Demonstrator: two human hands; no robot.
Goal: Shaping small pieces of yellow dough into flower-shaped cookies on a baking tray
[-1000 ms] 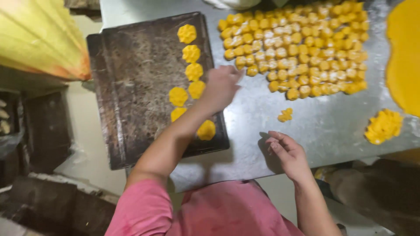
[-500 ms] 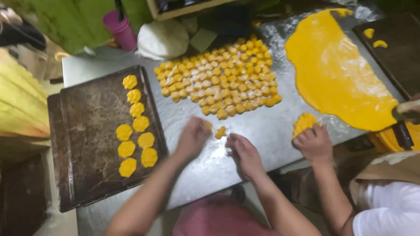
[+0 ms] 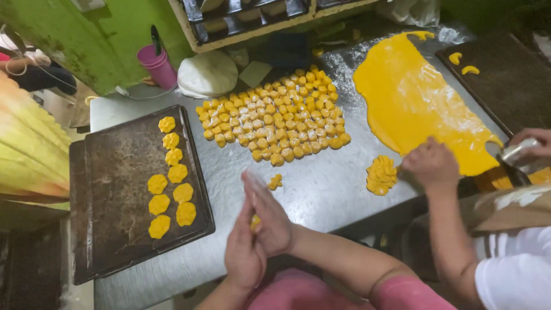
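- the steel bench (image 3: 338,189) fills the middle of the frame, dusted with flour and crowded; with so much on it, a careless sweep of an arm could push things together.
- upper right, the big sheet of yellow dough (image 3: 413,103) lies flat; a co-worker's hand (image 3: 431,165) rests at its lower edge, and a second co-worker's hand (image 3: 531,140) at the right edge holds a metal cutter (image 3: 516,152). they work close by, so elbows could clash.
- left of the frame, the dark baking tray (image 3: 120,229) carries eight shaped yellow pieces (image 3: 172,172) in two loose columns; its lower end looks to overhang the bench edge, so a bump could tip it, i'd judge.
- centre top, the mass of small dough balls (image 3: 275,123) sits tightly packed; touching balls may stick together.
- a small stack of cut dough bits (image 3: 381,175) lies just beside the co-worker's hand.
- bottom centre, the person's left hand (image 3: 244,252) and right hand (image 3: 270,221) are pressed palm to palm, clamped on a small dough piece (image 3: 255,221) that barely peeks out between them; too much pressure could smear it or let it slip out.
- a pair of loose balls (image 3: 275,182) waits near the fingertips, easy to knock.
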